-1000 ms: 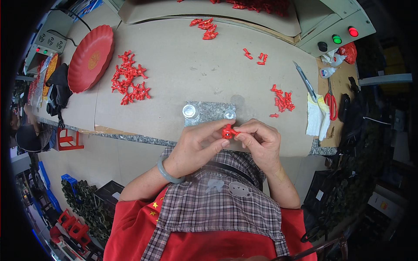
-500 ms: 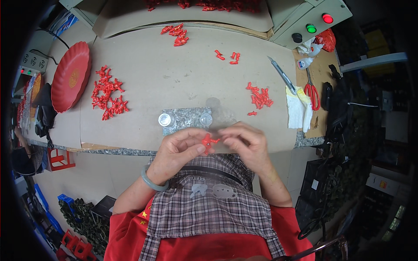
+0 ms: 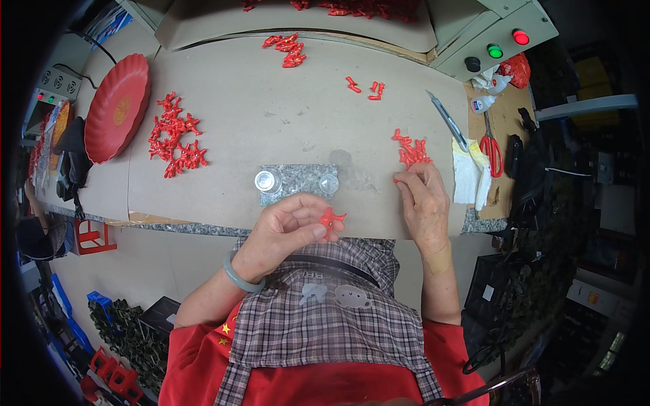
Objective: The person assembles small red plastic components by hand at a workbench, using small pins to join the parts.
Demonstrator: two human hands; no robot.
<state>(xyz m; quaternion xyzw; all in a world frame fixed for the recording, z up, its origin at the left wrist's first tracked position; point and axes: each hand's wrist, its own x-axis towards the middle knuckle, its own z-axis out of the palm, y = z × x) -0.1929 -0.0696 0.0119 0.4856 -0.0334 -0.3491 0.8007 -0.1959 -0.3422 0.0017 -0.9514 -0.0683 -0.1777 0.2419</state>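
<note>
My left hand pinches a small red plastic figure between thumb and fingers, just in front of the table edge. My right hand has its thumb and forefinger closed on a small red piece, mostly hidden by the fingertips, at the near side of a pile of small red parts. Between the hands lies a speckled stone slab, bearing a round clear container on its left and a smaller clear cup on its right.
Many red figures lie at the left, beside a red scalloped tray. More red pieces lie farther back. At the right are a utility knife, a cloth, red-handled scissors and a small white bottle. A control box stands back right.
My right hand has moved from beside the figure out to the right-hand pile and closed on a piece there. The left hand still holds the figure. The view has shifted slightly.
</note>
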